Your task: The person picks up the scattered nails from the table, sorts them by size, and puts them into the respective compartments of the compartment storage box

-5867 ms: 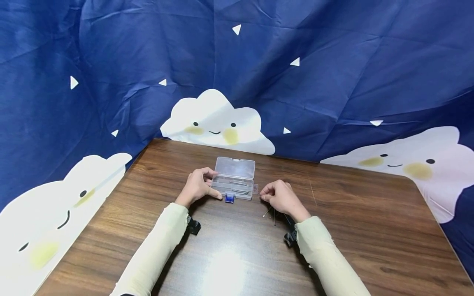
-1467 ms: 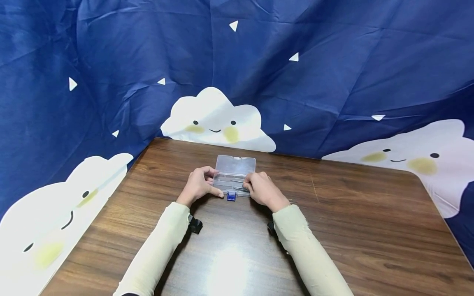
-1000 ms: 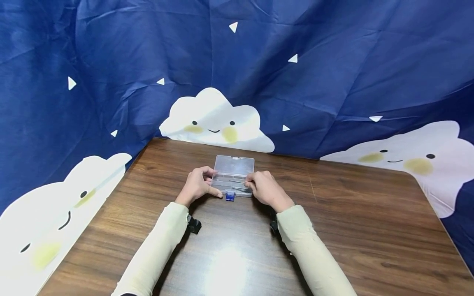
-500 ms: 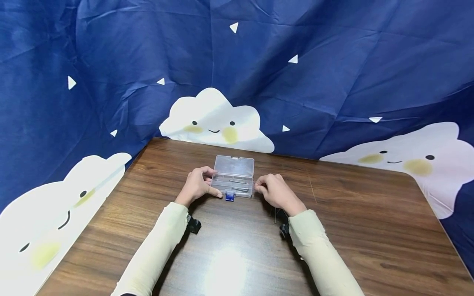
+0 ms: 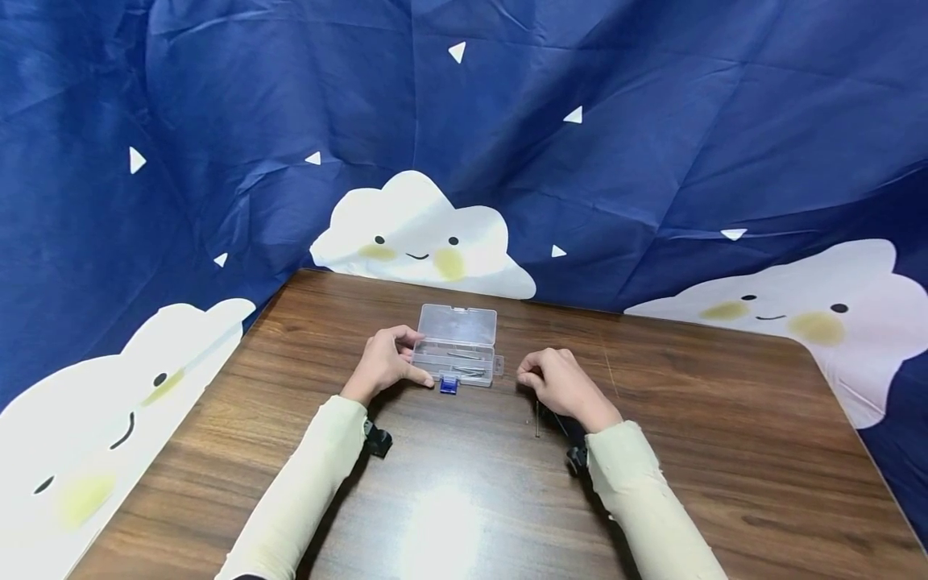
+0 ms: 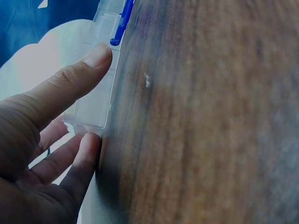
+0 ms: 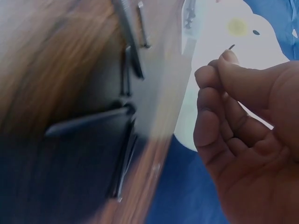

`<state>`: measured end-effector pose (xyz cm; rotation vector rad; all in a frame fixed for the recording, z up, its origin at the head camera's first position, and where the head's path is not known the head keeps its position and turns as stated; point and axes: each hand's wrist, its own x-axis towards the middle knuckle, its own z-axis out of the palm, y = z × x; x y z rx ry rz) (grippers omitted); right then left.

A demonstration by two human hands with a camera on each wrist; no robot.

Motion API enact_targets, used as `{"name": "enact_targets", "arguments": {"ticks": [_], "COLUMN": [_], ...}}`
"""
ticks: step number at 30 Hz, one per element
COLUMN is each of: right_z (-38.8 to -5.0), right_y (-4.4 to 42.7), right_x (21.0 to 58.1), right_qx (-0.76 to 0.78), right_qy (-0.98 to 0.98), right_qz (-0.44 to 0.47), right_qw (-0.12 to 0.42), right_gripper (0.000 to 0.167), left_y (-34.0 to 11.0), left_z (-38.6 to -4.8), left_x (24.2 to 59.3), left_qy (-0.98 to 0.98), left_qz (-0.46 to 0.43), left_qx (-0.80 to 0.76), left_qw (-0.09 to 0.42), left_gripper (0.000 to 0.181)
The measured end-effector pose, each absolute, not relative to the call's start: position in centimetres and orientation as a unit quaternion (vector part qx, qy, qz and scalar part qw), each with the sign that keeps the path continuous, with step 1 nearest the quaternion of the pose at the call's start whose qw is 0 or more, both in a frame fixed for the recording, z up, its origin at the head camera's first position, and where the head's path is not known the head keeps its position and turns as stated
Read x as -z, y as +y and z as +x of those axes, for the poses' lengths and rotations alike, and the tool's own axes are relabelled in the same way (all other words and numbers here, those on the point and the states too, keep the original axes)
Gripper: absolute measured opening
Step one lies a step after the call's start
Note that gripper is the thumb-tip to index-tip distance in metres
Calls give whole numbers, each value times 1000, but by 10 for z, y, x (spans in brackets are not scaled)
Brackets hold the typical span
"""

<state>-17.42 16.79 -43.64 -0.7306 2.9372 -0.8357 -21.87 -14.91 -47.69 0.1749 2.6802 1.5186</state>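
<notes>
A clear plastic box (image 5: 458, 325) stands on the table with its lid up and a blue latch (image 5: 449, 385) at the front; several thin metal pieces (image 5: 470, 371) lie inside. The left hand (image 5: 382, 364) grips the box's left end, the thumb at the front wall, as the left wrist view shows around the clear box (image 6: 96, 100). Right of the box, apart from it, is the right hand (image 5: 565, 384), fingers curled and thumb tip against the index finger (image 7: 247, 126), nothing visible between them. Several long metal screws or nails (image 7: 88, 120) lie beneath it, partly hidden by it in the head view.
The brown wooden table (image 5: 725, 451) carries a clear side tab (image 5: 499, 366) at the box's right end. Behind hangs a blue cloth (image 5: 623, 177) with white clouds. A black wrist device (image 5: 377, 439) sits under the left wrist.
Over the last second the right hand has drawn away from the box's right side, rightward and slightly nearer the person. The left hand still grips the box, which has stayed in place.
</notes>
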Motion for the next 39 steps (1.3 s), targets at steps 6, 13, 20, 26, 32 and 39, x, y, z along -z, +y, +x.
{"name": "enact_targets", "arguments": {"ticks": [6, 13, 20, 26, 32, 39], "right_z": [-169, -165, -160, -155, -152, -152], "right_y": [181, 195, 204, 204, 204, 203], "right_x": [436, 441, 443, 444, 445, 446], "right_qx": [262, 250, 247, 230, 211, 185], "right_qy": [939, 943, 944, 950, 955, 953], "right_qz": [-223, -221, -217, -211, -203, -229], "right_qw": [0, -5, -10, 12, 55, 71], "right_gripper": [12, 13, 12, 15, 21, 23], "left_y": [-149, -149, -150, -150, -149, -149], "left_z": [-219, -219, -220, -220, -220, -219], "left_x": [476, 477, 476, 477, 476, 477], "left_qy": [867, 867, 867, 866, 869, 869], "left_qz": [55, 55, 54, 53, 51, 50], "left_qx": [-495, -494, -494, -497, -491, -492], "left_qw": [31, 33, 31, 35, 34, 36], "left_gripper": [80, 79, 79, 79, 79, 79]}}
